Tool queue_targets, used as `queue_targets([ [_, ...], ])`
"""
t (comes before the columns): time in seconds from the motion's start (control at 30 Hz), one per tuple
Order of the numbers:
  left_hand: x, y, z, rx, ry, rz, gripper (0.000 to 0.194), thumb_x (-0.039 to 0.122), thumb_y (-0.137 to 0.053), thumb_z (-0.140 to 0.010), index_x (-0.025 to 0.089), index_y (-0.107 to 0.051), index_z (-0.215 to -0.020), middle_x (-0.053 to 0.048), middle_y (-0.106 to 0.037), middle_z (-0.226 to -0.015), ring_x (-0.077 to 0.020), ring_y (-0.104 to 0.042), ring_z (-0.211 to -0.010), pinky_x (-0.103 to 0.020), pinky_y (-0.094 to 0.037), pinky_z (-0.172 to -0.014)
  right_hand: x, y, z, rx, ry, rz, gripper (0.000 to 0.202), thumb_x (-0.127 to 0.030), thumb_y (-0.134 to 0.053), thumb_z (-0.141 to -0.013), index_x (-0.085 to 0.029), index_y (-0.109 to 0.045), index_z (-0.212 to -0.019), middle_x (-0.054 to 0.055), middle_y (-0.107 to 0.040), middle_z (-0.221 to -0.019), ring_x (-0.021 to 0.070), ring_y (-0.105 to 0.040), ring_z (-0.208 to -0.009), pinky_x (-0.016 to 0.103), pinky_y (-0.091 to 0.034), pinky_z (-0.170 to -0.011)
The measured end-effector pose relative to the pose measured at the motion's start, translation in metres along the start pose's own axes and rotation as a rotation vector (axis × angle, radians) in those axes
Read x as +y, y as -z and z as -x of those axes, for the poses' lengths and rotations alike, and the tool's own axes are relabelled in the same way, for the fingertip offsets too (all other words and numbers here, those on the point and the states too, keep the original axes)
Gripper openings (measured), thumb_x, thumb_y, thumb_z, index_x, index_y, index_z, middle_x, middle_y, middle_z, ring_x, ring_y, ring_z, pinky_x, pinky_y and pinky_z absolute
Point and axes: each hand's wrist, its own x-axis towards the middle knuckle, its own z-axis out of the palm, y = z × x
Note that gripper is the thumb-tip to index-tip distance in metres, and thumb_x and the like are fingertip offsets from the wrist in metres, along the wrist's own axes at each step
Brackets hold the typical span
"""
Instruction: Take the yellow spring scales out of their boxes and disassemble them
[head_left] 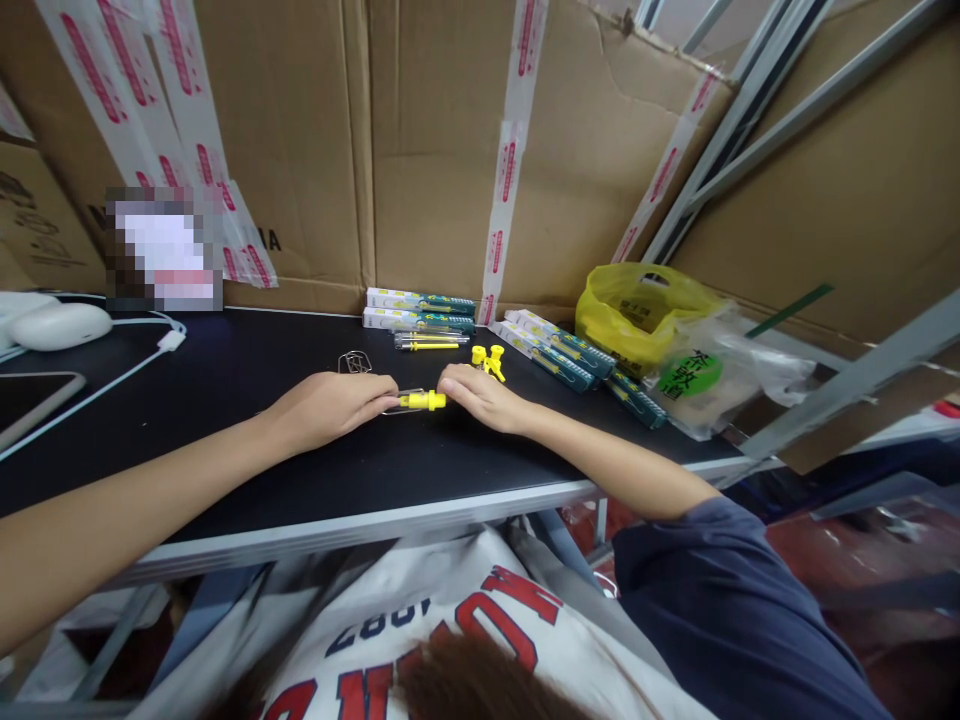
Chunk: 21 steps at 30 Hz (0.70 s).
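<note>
My left hand (328, 408) is closed on the wire end of a yellow-and-metal piece (424, 401) above the black table. At its right end, my right hand (484, 397) has its fingers pressed together around the yellow part's tip. The piece lies level between both hands, and my fingers cover its two ends. Just behind my right hand stand yellow plastic parts (491, 361). Bent metal wire pieces (354, 362) lie behind my left hand. Farther back is a row of thin rods with a yellow one (431, 341).
Slim printed boxes (420, 318) lie at the back, with more boxes (555, 350) to the right. A yellow bag (626, 320) and a clear bag (697, 385) are at the right. A phone (34, 405) and white cable (97, 390) lie left. Cardboard (435, 150) stands behind the table (315, 500).
</note>
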Motion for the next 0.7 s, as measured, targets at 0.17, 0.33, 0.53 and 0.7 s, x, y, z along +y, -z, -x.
queue_targets([
  [0.17, -0.0009, -0.0006, 0.0003, 0.021, -0.010, -0.032, 0.046, 0.050, -0.022, -0.097, 0.023, -0.059, -0.099, -0.002, -0.070, -0.093, -0.0183, -0.065, -0.082, -0.026, -0.042, -0.065, -0.0003, -0.0014, 0.0003, -0.070, 0.035, -0.061, 0.042, -0.041, -0.031, -0.100, -0.015, -0.056, -0.078, 0.005, -0.057, -0.079, 0.0149, -0.052, -0.078, 0.030, -0.041, -0.079],
  [0.33, -0.0015, 0.0001, -0.0009, -0.007, 0.016, -0.041, 0.046, 0.049, -0.022, -0.097, 0.024, -0.060, -0.097, -0.002, -0.070, -0.091, -0.0184, -0.065, -0.080, -0.025, -0.041, -0.062, 0.0027, -0.0014, 0.0010, -0.044, 0.010, -0.011, 0.022, -0.037, -0.052, -0.092, -0.016, -0.052, -0.086, 0.001, -0.053, -0.079, 0.0131, -0.048, -0.073, 0.026, -0.040, -0.068],
  [0.53, 0.0010, 0.0014, -0.0010, -0.033, 0.062, -0.085, 0.044, 0.049, -0.022, -0.097, 0.024, -0.059, -0.097, -0.002, -0.070, -0.090, -0.0198, -0.065, -0.080, -0.026, -0.039, -0.060, 0.0026, -0.0009, 0.0010, -0.010, 0.117, 0.215, 0.009, -0.019, -0.056, -0.086, -0.018, -0.049, -0.081, 0.005, -0.057, -0.085, 0.0173, -0.049, -0.082, 0.029, -0.041, -0.073],
  [0.7, 0.0009, 0.0026, -0.0003, -0.036, 0.051, -0.040, 0.044, 0.048, -0.021, -0.097, 0.024, -0.059, -0.099, -0.002, -0.069, -0.091, -0.0194, -0.064, -0.082, -0.026, -0.040, -0.065, -0.0013, 0.0005, 0.0026, 0.036, 0.087, 0.224, 0.020, -0.032, -0.063, -0.083, -0.018, -0.048, -0.087, 0.005, -0.056, -0.089, 0.0174, -0.049, -0.080, 0.030, -0.041, -0.073],
])
